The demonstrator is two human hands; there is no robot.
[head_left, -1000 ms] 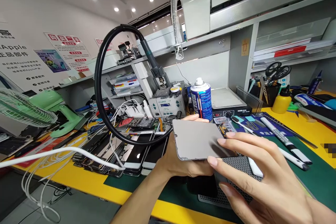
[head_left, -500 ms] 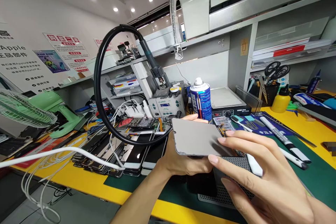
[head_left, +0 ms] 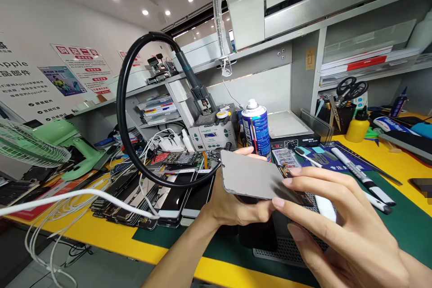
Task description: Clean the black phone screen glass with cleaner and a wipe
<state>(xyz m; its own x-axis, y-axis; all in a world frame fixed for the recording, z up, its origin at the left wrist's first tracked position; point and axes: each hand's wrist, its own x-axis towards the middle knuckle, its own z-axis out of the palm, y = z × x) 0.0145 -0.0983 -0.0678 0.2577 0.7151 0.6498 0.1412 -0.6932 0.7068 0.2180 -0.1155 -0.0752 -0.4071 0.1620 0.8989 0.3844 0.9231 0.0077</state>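
Note:
My left hand is closed around a flat grey panel with rounded corners and chipped edges, which looks like a phone screen seen from its back. A small orange-brown flex cable shows at the panel's right end. My right hand has its fingers apart, two fingertips at the panel's right end and the thumb lower, away from it. Beneath the hands lie a black phone-like slab and a perforated grey plate, partly covered by them.
A blue spray can stands just behind the panel. To the left are stacked phones, white cables and a looping black hose from a rework station. On the right lie a marker, a toothbrush and a yellow bottle.
The panel has tilted slightly, and more of its dark underside edge and flex cable shows. My right fingertips have shifted a little to the right. The whole view has moved slightly.

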